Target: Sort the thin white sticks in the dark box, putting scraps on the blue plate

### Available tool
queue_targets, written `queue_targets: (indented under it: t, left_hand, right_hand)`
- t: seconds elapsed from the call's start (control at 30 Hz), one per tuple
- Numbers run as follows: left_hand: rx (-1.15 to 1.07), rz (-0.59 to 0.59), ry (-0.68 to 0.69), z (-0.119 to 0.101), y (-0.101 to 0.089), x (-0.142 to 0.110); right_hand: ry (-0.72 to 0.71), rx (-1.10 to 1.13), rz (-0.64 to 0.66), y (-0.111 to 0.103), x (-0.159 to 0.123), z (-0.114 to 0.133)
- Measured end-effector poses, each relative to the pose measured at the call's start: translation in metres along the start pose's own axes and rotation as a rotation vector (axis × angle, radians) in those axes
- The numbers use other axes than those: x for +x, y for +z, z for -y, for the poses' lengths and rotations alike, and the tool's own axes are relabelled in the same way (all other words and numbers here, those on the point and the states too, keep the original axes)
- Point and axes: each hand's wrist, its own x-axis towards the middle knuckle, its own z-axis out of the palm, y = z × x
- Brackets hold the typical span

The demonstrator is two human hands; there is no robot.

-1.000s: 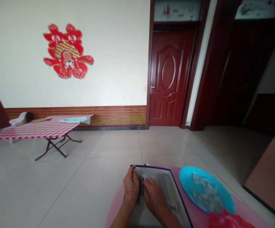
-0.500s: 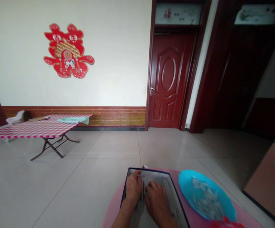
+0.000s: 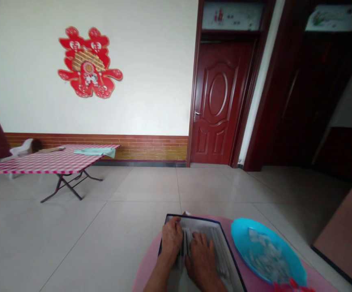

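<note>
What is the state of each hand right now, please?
Left hand: at the tray's left side; grip cannot be told.
Right hand: over the tray; grip unclear.

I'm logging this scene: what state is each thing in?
Box: open-topped, long thin pieces inside
Left hand: in the box, grip unclear
Right hand: in the box, grip unclear
Blue basin: upright, partly filled with translucent pieces
Red door: looks shut
Checked table: unfolded, standing
Pale green cloth: lying on the table
</note>
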Motion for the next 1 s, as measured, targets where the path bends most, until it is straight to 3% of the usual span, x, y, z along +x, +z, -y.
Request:
queue_targets:
  t: [0.43,0.77,1.0]
  left_hand:
    - [-0.049,-0.001,-0.013,0.000,0.000,0.001]
    - [-0.006,0.012,0.010,0.002,0.001,0.000]
    - [-0.082,-0.013,-0.027,0.004,0.000,0.003]
  right_hand:
    - [-0.004,-0.038,0.031,0.003,0.003,0.004]
    - [0.017,-0.004,-0.066,0.008,0.001,0.009]
    - [0.018,0.106,-0.244,-0.003,0.010,0.003]
